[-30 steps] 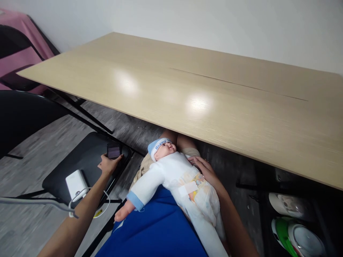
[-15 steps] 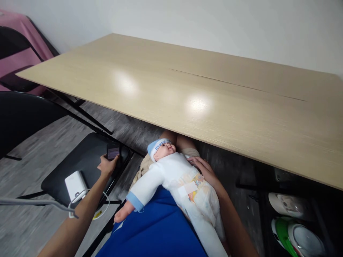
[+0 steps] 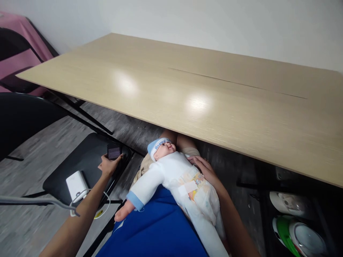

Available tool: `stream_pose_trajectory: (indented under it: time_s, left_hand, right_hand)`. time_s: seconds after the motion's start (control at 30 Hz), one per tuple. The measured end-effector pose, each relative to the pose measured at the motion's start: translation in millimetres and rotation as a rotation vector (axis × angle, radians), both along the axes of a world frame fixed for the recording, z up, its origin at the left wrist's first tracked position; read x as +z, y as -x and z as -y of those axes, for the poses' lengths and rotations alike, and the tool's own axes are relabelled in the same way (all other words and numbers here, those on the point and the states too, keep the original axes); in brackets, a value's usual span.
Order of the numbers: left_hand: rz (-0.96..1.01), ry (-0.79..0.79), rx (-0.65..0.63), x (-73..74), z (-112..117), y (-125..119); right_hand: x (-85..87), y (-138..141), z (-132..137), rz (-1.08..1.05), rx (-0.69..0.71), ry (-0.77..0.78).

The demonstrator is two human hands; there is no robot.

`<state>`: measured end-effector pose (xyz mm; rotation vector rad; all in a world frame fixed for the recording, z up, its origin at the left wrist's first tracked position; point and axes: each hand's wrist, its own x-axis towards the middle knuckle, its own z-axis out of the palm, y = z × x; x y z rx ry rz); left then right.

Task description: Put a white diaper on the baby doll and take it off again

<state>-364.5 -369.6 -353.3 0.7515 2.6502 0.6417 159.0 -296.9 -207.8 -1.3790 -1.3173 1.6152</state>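
Observation:
A baby doll (image 3: 171, 167) in a white suit, diaper and blue-and-white cap lies face up across my lap. My right hand (image 3: 205, 167) rests along the doll's side with its fingers stretched out flat; the fingertips touch the white cloth. Off to the left, my left hand (image 3: 109, 165) is closed around the lower end of a dark smartphone (image 3: 114, 151), low over the black chair seat. The thumb lies by the phone's lower right corner, and the fingers beneath are partly hidden. Its screen is too small to read.
A light wooden table (image 3: 160, 85) stretches in front of me, above my knees. On the black chair (image 3: 59, 178) lies a white power bank (image 3: 76, 184) with a white cable (image 3: 107, 205). At lower right, a green-and-white round object (image 3: 297, 233) sits on something dark. Pink cloth (image 3: 32, 39) is at far left.
My left thumb has shifted from over the phone's screen to its right edge. The doll and my right hand stay where they were.

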Motion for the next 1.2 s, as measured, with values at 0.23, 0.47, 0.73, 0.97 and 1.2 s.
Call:
stream_pose_trajectory:
  time_s: [0.23, 0.47, 0.73, 0.97, 1.2]
  left_hand:
    - [-0.01, -0.003, 0.002, -1.0, 0, -1]
    - [0.003, 0.002, 0.032, -8.4, -1, 5]
    - [0.029, 0.0, 0.021, -12.0, 0, 11]
    - [0.036, 0.003, 0.017, -11.0, 0, 11]
    - [0.044, 0.002, 0.029, -9.0, -1, 10]
  right_hand:
    - [-3.0, -1, -2, 0.009, 0.008, -0.005]
    - [-3.0, -2, -2, 0.015, 0.021, -0.011]
    - [-2.7, -2, -1, 0.014, 0.017, -0.016]
    - [-6.3, -3, -1, 0.009, 0.017, -0.019]
    - [-5.1, -2, -2, -0.003, 0.016, -0.032]
